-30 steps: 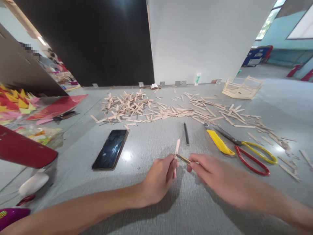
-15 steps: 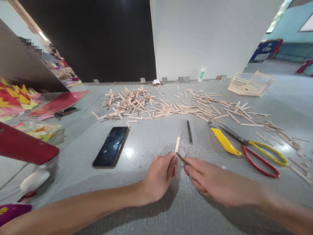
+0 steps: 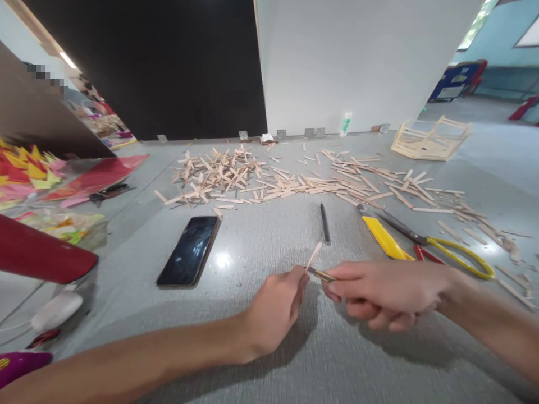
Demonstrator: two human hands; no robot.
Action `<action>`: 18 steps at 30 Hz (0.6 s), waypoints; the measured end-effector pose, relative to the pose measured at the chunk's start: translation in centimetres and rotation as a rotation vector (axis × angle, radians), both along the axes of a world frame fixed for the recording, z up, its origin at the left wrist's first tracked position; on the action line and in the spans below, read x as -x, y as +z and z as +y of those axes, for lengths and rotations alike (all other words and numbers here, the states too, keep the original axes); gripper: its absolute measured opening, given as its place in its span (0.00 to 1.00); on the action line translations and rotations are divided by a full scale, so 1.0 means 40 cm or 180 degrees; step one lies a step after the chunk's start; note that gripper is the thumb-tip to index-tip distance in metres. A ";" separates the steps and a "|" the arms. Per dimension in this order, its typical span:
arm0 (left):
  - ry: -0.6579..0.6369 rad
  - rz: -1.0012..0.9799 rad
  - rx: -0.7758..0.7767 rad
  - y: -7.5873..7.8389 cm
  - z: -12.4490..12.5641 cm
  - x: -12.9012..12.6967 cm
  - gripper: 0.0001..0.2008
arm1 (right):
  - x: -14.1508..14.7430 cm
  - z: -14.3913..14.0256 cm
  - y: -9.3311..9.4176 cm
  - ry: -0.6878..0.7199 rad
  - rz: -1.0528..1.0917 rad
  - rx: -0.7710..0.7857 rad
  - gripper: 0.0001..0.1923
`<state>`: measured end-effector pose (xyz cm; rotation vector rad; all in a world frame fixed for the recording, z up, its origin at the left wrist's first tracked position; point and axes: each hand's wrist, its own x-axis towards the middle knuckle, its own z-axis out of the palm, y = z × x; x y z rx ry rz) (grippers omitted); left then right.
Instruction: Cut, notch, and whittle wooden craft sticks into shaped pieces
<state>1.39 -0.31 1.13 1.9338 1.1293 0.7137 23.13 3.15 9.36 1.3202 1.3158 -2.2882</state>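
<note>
On the grey table [image 3: 261, 241], a wide scatter of wooden sticks [image 3: 295, 182] lies toward the far edge, with our phone [image 3: 188, 251] nearer the left. Over the near middle, our left hand [image 3: 275, 311] pinches a small wooden stick [image 3: 314, 256], tilted upward. Our right hand [image 3: 387, 292] is closed on a thin blade tool [image 3: 320, 274], its tip touching that stick.

Bare table [image 3: 261, 247] ahead, phone [image 3: 188, 251] left, scissors [image 3: 425, 242] perhaps crowding right
</note>
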 end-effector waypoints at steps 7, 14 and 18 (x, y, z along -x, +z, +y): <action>0.0142 -0.0080 0.0090 0.013 0.011 0.001 0.18 | 0.051 -0.027 -0.016 -0.0785 0.0109 -0.0015 0.13; 0.0197 -0.0032 0.0068 0.023 0.017 -0.004 0.18 | 0.029 -0.018 0.033 -0.1079 0.0051 -0.0085 0.17; 0.0173 -0.0053 0.0046 0.031 0.016 -0.008 0.17 | 0.025 -0.047 0.034 -0.1280 0.0041 -0.0016 0.16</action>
